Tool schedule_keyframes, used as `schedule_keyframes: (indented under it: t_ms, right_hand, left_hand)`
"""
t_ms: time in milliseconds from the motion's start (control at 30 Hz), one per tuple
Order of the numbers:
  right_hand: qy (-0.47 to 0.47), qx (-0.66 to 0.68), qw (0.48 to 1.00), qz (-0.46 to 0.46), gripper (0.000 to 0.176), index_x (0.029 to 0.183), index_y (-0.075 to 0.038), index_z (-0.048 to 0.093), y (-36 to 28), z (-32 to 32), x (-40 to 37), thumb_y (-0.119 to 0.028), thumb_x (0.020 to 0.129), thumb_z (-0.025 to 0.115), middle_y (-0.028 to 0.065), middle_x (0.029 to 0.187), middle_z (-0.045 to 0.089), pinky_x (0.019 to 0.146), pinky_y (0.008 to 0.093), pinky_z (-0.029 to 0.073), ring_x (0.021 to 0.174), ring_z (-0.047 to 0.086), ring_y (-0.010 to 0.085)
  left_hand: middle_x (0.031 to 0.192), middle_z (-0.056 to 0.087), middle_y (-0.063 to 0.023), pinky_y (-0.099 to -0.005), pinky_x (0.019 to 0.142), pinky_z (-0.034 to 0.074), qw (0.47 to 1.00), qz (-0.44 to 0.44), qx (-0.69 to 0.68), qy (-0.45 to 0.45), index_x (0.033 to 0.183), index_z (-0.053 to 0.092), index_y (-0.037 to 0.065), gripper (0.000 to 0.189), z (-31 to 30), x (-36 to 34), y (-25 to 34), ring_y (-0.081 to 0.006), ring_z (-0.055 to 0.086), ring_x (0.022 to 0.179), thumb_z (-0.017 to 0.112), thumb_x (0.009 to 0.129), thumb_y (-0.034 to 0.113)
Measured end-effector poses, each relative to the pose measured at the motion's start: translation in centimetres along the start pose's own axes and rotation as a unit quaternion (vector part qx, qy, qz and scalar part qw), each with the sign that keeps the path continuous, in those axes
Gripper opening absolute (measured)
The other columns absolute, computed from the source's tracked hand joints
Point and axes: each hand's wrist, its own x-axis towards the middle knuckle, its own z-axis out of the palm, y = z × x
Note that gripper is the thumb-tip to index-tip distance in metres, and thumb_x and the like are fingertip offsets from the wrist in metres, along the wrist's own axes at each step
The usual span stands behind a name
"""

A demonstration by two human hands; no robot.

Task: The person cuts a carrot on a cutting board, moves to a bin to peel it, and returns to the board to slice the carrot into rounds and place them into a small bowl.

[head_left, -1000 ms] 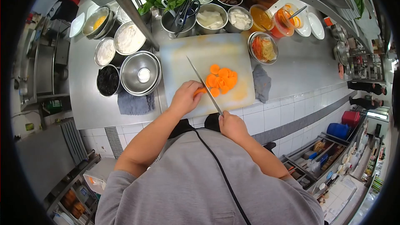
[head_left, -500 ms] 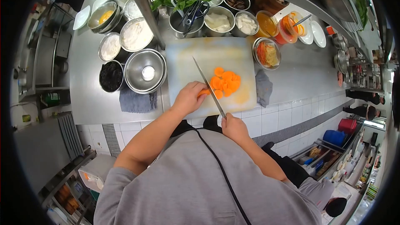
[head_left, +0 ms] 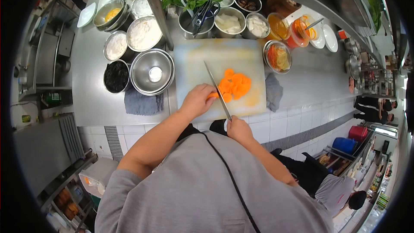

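My left hand (head_left: 199,100) is closed on the uncut piece of a carrot (head_left: 212,95), its fingertips close to the blade. A long kitchen knife (head_left: 217,89) is in my right hand (head_left: 239,130), which is wrapped around the handle near the board's front edge. The blade slants up and left across the cutting board (head_left: 194,58), right at the cut end of the carrot. Several round orange carrot slices (head_left: 235,84) lie in a loose pile just right of the blade.
Nested steel bowls (head_left: 151,72) stand left of the board, beside a pot of dark strips (head_left: 116,76) and a grey cloth (head_left: 143,103). Another cloth (head_left: 274,92) lies to the right. Behind are a pot with scissors (head_left: 196,23) and a bowl of shredded vegetables (head_left: 278,57). A person (head_left: 336,192) is behind, right.
The knife has shifted slightly, its tip a little lower and to the right in view. The left hand still holds the carrot. The person at the lower right has moved further right.
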Motion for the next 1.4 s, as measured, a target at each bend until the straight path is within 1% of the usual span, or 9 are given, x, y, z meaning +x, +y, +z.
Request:
schedule_keyframes:
  t_ms: [233,333,500,600,700,867,1000,1200,1400]
  right_hand:
    - [0.015,0.005,1.000,-0.021,0.029,0.100,0.003,0.063,-0.1,-2.1,-2.0,-0.026,0.104,0.060,0.0315,0.081,0.071,0.074,0.0605,0.057,0.078,0.072,0.0513]
    - [-0.002,-0.002,1.000,-0.023,0.028,0.104,0.001,0.062,-0.4,-2.4,-2.5,-0.027,0.104,0.059,0.0294,0.081,0.073,0.072,0.0597,0.059,0.076,0.073,0.0499]
    - [-0.019,-0.018,1.000,-0.002,0.029,0.102,0.002,0.063,-0.8,-1.2,-1.3,-0.026,0.105,0.057,0.0310,0.086,0.074,0.077,0.0599,0.059,0.082,0.073,0.0505]
    - [-0.006,-0.010,1.000,0.005,0.030,0.102,0.003,0.063,-1.4,-1.0,0.2,-0.026,0.106,0.056,0.0316,0.088,0.073,0.079,0.0600,0.058,0.084,0.073,0.0513]
    - [0.009,0.000,1.000,-0.008,0.030,0.103,0.003,0.063,-1.1,-1.4,-0.5,-0.027,0.106,0.056,0.0316,0.087,0.073,0.078,0.0599,0.058,0.083,0.073,0.0510]
    - [-0.013,0.004,1.000,0.000,0.028,0.102,0.002,0.063,-1.6,-3.3,-2.5,-0.026,0.105,0.058,0.0314,0.086,0.073,0.077,0.0598,0.058,0.083,0.073,0.0498]
    - [-0.007,0.004,1.000,-0.001,0.029,0.102,0.003,0.063,-1.3,-2.7,-2.5,-0.026,0.104,0.059,0.0320,0.083,0.072,0.076,0.0601,0.058,0.080,0.072,0.0518]
    - [-0.001,0.003,1.000,0.002,0.029,0.103,0.004,0.063,-1.5,-0.5,0.8,-0.025,0.104,0.058,0.0331,0.086,0.072,0.077,0.0609,0.057,0.082,0.072,0.0521]
    - [0.001,0.017,1.000,-0.013,0.029,0.102,0.004,0.063,-1.7,-2.8,-1.9,-0.025,0.103,0.060,0.0327,0.085,0.072,0.077,0.0604,0.057,0.080,0.071,0.0519]
  left_hand:
    - [0.108,0.071,-0.0130,-0.0457,0.086,0.057,1.000,-0.008,-0.010,-0.003,0.110,0.067,0.005,0.026,0.1,-0.4,0.0,-0.0379,0.068,0.101,0.079,0.087,0.009]
    - [0.107,0.071,-0.0128,-0.0457,0.086,0.057,1.000,-0.009,-0.005,-0.005,0.110,0.067,0.005,0.026,0.0,-0.4,-0.1,-0.0379,0.068,0.101,0.079,0.087,0.009]
    - [0.107,0.071,-0.0127,-0.0459,0.087,0.057,1.000,-0.010,0.002,-0.008,0.110,0.067,0.006,0.026,0.1,-0.8,0.0,-0.0380,0.068,0.101,0.079,0.087,0.010]
    - [0.108,0.071,-0.0129,-0.0462,0.087,0.056,1.000,-0.012,0.009,-0.009,0.112,0.068,0.006,0.027,-0.1,-0.2,0.0,-0.0381,0.068,0.102,0.079,0.087,0.009]
    - [0.110,0.070,-0.0131,-0.0461,0.088,0.056,1.000,-0.020,0.003,-0.014,0.114,0.069,0.006,0.028,-0.3,-0.8,0.2,-0.0380,0.068,0.103,0.078,0.088,0.009]
    - [0.111,0.070,-0.0111,-0.0461,0.091,0.057,0.999,-0.029,0.006,-0.023,0.114,0.069,0.008,0.027,-0.2,-0.9,0.0,-0.0366,0.067,0.107,0.074,0.088,0.006]
    - [0.110,0.070,-0.0113,-0.0461,0.091,0.057,0.999,-0.028,0.000,-0.024,0.114,0.069,0.008,0.027,-0.4,-0.8,0.0,-0.0367,0.067,0.107,0.074,0.088,0.006]
    - [0.109,0.071,-0.0123,-0.0452,0.088,0.057,1.000,-0.011,0.011,-0.016,0.114,0.069,0.007,0.027,-0.3,-0.7,0.0,-0.0374,0.068,0.105,0.077,0.087,0.007]
    - [0.108,0.070,-0.0125,-0.0455,0.087,0.057,1.000,-0.018,0.006,-0.013,0.112,0.068,0.007,0.027,-0.2,-0.9,0.0,-0.0376,0.068,0.103,0.078,0.087,0.007]
